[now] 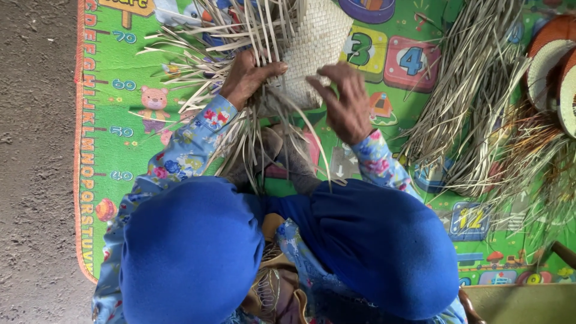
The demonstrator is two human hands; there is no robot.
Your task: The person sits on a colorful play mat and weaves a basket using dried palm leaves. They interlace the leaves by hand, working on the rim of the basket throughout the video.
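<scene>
blue cloth over the person's knees (288,252) fills the bottom of the view, with flowered sleeves reaching forward from it. beyond the knees, the left hand (247,77) is clenched on a bunch of loose pale strips (240,36) at the edge of a half-woven basket (315,51), which lies tilted on the green play mat (114,120) between the two hands. the right hand (347,102) hovers just beside the woven wall, its fingers (321,90) spread and released, one fingertip touching or nearly touching the weave; i cannot tell which.

by my reading, the weaving is at the stage of working free strips into the wall. the next move would call for picking a single strip out of the bunch and keeping the rest pinned so the weave stays tight.

as for containers: the basket's inside is hidden from here, so what it holds cannot be told. to the right, a heap of dry strips (474,90) lies on the mat, and beside it stand finished baskets with orange-brown rims (549,54), contents unseen.
</scene>
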